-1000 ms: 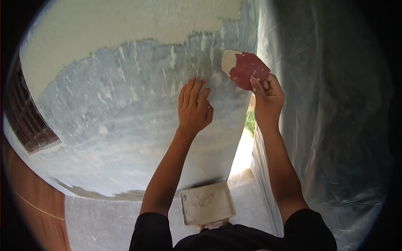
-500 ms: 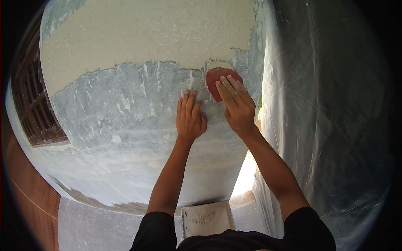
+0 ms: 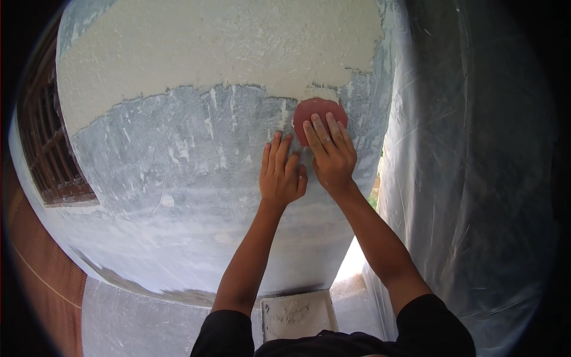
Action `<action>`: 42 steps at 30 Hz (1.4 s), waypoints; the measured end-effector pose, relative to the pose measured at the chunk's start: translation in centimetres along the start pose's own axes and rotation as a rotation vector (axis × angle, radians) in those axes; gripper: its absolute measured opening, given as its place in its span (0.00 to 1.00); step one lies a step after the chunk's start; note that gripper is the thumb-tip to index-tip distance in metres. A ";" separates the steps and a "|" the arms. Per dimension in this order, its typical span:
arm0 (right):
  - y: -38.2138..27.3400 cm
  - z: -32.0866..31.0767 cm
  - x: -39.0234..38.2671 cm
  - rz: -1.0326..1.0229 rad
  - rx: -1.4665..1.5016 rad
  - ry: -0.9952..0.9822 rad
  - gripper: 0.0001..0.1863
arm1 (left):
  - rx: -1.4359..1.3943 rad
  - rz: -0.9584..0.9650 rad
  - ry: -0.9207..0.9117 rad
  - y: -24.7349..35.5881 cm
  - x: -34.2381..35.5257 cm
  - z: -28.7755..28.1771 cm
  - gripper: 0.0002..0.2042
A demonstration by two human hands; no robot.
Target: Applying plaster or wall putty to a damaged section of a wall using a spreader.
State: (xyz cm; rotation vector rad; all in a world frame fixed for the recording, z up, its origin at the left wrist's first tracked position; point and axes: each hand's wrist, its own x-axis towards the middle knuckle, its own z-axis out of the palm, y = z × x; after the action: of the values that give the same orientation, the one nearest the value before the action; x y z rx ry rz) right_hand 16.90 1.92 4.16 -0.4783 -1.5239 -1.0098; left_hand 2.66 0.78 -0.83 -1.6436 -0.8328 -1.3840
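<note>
My right hand [image 3: 334, 162] presses a dark red, round-edged putty spreader [image 3: 310, 110] against the wall, its fingers laid over the face and its thumb side lower. The spreader's top edge meets the lower border of a cream putty coat [image 3: 208, 50]. Below that coat the wall [image 3: 172, 160] is bluish grey with pale streaks. To the left of the spreader, my left hand [image 3: 282, 175] rests on the grey surface, fingers extended and holding nothing. What lies under the right palm is hidden.
A brown barred window [image 3: 52, 143] is set in the wall at left. Crinkled clear plastic sheeting [image 3: 428, 208] hangs along the right. Near my body stands a rectangular tray [image 3: 333, 312] with pale putty in it. Reddish-brown ribbed material [image 3: 47, 268] lies at lower left.
My left hand has shifted slightly right, closer to the right hand. The spreader now lies flatter and more face-on, and my right wrist has swung a little left.
</note>
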 end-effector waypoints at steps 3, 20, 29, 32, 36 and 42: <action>-0.2 0.7 -0.2 0.013 -0.030 0.007 0.21 | -0.012 0.001 0.006 0.0 -0.1 0.0 0.14; -0.9 -1.8 -1.4 0.000 -0.091 -0.092 0.21 | -0.035 0.017 0.016 -0.2 0.0 0.3 0.13; 0.9 -8.3 7.5 0.648 0.547 -0.104 0.14 | 0.003 0.022 -0.030 -0.3 -0.3 -0.1 0.13; 3.8 -7.1 9.7 0.644 0.637 -0.159 0.18 | -0.016 0.023 -0.022 -0.2 -0.3 0.0 0.13; 4.7 -4.8 9.5 0.692 0.703 -0.263 0.19 | -0.018 0.023 -0.027 -0.2 -0.2 0.1 0.13; 5.4 -4.4 9.5 0.707 0.481 -0.203 0.21 | -0.027 0.033 -0.008 -0.4 -0.3 0.3 0.13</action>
State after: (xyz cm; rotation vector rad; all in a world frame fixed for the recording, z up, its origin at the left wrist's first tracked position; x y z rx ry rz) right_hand 21.45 -0.99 14.61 -0.7129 -1.5369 -0.0429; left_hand 2.33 1.22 -1.12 -1.6777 -0.7918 -1.3725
